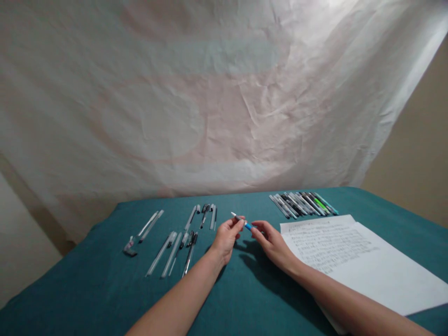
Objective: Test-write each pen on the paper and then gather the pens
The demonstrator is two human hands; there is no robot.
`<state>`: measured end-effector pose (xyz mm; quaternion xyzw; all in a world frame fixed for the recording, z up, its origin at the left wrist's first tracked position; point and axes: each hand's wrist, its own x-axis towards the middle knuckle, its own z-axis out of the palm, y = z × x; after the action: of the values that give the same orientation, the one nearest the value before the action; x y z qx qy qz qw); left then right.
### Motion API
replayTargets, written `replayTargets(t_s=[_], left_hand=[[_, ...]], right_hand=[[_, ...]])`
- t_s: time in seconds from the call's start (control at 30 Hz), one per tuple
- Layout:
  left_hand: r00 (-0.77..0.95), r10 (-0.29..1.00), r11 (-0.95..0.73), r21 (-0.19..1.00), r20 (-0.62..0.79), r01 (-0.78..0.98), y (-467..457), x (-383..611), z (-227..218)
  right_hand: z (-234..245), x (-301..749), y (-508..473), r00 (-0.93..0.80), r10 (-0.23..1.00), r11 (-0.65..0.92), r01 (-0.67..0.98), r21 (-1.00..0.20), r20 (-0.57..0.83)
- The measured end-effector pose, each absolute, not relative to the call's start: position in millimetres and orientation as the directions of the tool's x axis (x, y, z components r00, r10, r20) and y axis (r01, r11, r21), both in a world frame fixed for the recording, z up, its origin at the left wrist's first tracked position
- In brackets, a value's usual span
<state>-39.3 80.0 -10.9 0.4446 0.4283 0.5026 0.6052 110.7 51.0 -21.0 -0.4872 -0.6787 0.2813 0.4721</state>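
Note:
A pen [248, 226] with a blue barrel and a pale, pointed end is held above the cloth between my two hands. My left hand [227, 237] pinches it near the pale end, which sticks out past the fingertips. The fingers of my right hand [272, 241] are closed on the blue end. Left of my hands lie pen parts: clear barrels [171, 255], dark caps [184, 240] and a black-topped pen [191, 252]. Behind them is a smaller group of clear tubes [191, 217] and dark pieces [205, 215].
A row of several pens [299, 204], one bright green, lies at the back right. Handwritten sheets of paper [395, 270] lie by my right forearm. At the far left are thin tubes [151, 226] and a small crumpled clear item [129, 247]. Green cloth [87, 289] covers the table.

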Motion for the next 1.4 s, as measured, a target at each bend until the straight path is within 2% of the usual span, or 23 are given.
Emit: replayTargets(t_s=[0.13,0.33,0.5,0.7,0.9,1.1,1.27,1.4], left_hand=[[0.122,0.989,0.110,0.962,-0.081,-0.251,79.4,-39.3,-10.4],[0.144,0.987,0.102,0.958,-0.064,-0.270,80.4,-41.1,-11.3],[0.107,0.991,0.100,0.961,-0.075,-0.256,81.9,-40.6,-13.1],[0.143,0.988,0.094,0.956,-0.056,-0.277,82.6,-41.2,-13.6],[0.102,0.992,0.103,0.954,-0.077,-0.283,81.5,-40.2,-13.4],[0.117,0.989,0.117,0.947,-0.085,-0.301,80.5,-39.9,-10.6],[0.110,0.990,0.121,0.941,-0.090,-0.317,80.5,-40.0,-9.9],[0.171,0.983,0.115,0.948,-0.065,-0.298,79.4,-40.0,-8.7]], right_hand=[[-21.8,109.4,49.3,-0.072,0.900,0.418,0.420,-0.805,0.430],[-22.3,108.5,48.8,-0.145,0.937,0.349,0.414,-0.841,0.317],[-24.1,109.1,50.3,-0.085,0.921,0.382,0.389,-0.838,0.380],[-22.2,109.4,52.7,-0.154,0.949,0.310,0.301,-0.902,0.275],[-20.7,107.4,48.4,-0.096,0.923,0.382,0.359,-0.852,0.373],[-21.1,107.9,51.2,-0.165,0.962,0.261,0.305,-0.916,0.219],[-21.3,107.7,50.6,-0.068,0.929,0.365,0.336,-0.868,0.364],[-19.9,109.6,52.7,-0.086,0.970,0.240,0.240,-0.941,0.226]])
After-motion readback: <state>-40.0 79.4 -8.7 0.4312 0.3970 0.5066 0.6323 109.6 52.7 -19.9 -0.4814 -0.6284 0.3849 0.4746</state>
